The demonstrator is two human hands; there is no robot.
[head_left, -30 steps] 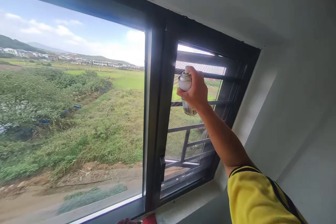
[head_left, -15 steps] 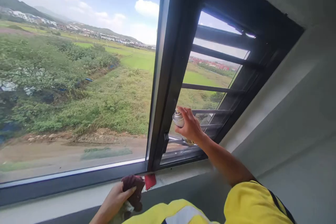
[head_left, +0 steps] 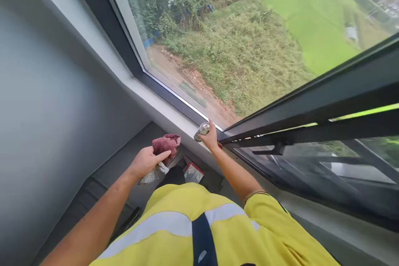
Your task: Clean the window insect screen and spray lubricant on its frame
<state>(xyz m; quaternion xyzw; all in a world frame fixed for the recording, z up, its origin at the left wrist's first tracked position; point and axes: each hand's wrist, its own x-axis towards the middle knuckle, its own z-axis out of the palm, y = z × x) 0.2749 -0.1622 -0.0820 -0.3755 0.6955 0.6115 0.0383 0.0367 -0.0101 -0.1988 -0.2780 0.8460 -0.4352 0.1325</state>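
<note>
My right hand is wrapped round a silver spray can just above the window sill, close to the lower corner of the window frame. The can is tilted, and its top points up and to the right. My left hand grips a dark red cloth in front of my body. Below that hand hangs a whitish knitted cloth or glove, partly hidden by the fingers.
A dark window handle juts from the sash on the right. On the floor below the sill lies a red and white box. The grey wall stands to my left.
My view has swung left and down. My right hand has brought the spray can from in front of the barred window down to the sill. The left hand still grips the red cloth.
</note>
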